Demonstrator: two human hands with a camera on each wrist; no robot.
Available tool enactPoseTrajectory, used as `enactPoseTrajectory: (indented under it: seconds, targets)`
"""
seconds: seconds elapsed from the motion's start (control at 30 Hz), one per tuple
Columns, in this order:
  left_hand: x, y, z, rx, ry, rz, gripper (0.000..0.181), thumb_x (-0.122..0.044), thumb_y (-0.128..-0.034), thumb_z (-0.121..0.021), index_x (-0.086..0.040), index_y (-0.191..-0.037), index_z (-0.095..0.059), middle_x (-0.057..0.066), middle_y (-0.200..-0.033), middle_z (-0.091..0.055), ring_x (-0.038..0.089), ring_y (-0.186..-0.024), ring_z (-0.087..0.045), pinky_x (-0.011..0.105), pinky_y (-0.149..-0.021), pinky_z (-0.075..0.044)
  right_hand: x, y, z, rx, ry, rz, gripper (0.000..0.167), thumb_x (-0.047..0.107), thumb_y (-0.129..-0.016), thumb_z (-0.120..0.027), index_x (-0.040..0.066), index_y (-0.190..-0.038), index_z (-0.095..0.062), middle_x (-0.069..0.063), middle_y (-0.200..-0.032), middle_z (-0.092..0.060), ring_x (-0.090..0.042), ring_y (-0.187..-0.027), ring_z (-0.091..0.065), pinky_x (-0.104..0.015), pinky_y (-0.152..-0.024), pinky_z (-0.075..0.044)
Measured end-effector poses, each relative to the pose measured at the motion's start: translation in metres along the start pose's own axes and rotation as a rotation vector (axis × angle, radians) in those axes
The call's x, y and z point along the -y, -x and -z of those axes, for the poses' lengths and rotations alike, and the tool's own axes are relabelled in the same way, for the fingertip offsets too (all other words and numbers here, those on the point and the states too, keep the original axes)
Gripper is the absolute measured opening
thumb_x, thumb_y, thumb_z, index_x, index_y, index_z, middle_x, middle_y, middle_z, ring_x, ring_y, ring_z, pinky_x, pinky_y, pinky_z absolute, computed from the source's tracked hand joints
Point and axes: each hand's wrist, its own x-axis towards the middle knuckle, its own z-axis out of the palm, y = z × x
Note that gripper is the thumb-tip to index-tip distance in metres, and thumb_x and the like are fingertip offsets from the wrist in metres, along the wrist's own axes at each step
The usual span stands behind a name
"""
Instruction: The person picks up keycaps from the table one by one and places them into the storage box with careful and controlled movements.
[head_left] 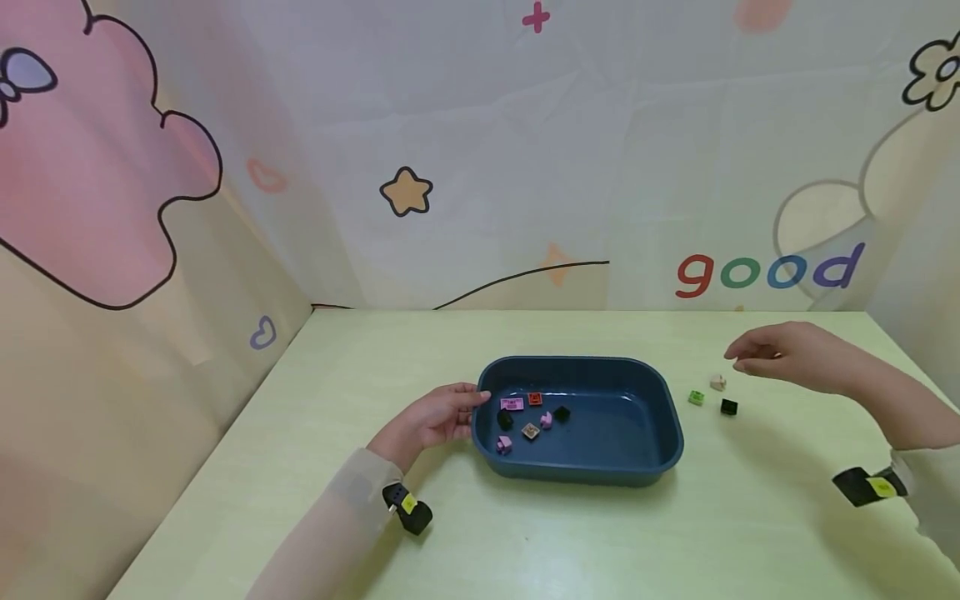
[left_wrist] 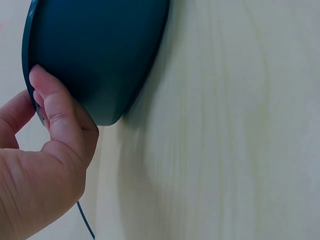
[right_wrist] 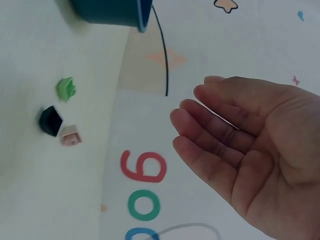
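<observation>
My left hand pinches the left rim of a dark blue plastic tub, with the thumb over the edge and fingers against the outer wall. Several small building bricks lie in the tub's left half, among them a flat pink brick, a red-orange brick and a tan brick. To the tub's right my right hand hovers above the table, fingers loosely bent and holding nothing. Beneath its fingertips lie a cream brick, a green brick and a black brick.
A pale yellow-green tabletop carries the tub and the loose bricks. Along its back edge hangs a printed curtain, with more fabric at the sides. Each sleeve has a small black device on it, such as the left wrist device.
</observation>
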Motion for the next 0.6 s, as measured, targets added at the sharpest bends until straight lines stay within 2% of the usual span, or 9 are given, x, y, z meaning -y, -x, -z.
enactPoseTrajectory:
  seconds: [0.17,0.3,0.6]
  targets:
    - [0.000,-0.001,0.000,0.004,0.008,0.001,0.009,-0.020,-0.1063,-0.056,-0.012,-0.107,-0.056,-0.002,-0.082,-0.065,0.008,-0.066,-0.060,0.017,-0.060,-0.056,-0.017,0.003,-0.012,0.013,-0.048,-0.032,0.028,0.014,-0.098,-0.066,-0.004,-0.120,-0.068,-0.010,-0.105,-0.076,-0.010,-0.086,-0.064,-0.020,-0.071,-0.054]
    - [0.001,-0.001,0.000,0.008,-0.002,0.006,0.009,-0.020,-0.1068,-0.054,-0.012,-0.108,-0.055,-0.002,-0.082,-0.064,0.007,-0.067,-0.060,0.017,-0.060,-0.057,-0.029,0.002,-0.025,0.032,-0.070,-0.045,0.029,0.014,-0.098,-0.067,-0.005,-0.119,-0.067,-0.007,-0.101,-0.075,-0.004,-0.083,-0.060,-0.021,-0.071,-0.053]
    - [0.001,-0.002,0.002,0.021,-0.012,-0.008,0.009,-0.021,-0.1074,-0.053,-0.012,-0.106,-0.055,-0.003,-0.082,-0.064,0.007,-0.068,-0.059,0.017,-0.061,-0.057,-0.047,-0.002,-0.051,0.068,-0.098,-0.062,0.034,0.018,-0.093,-0.074,-0.008,-0.115,-0.067,-0.006,-0.097,-0.072,-0.005,-0.081,-0.056,-0.021,-0.069,-0.052]
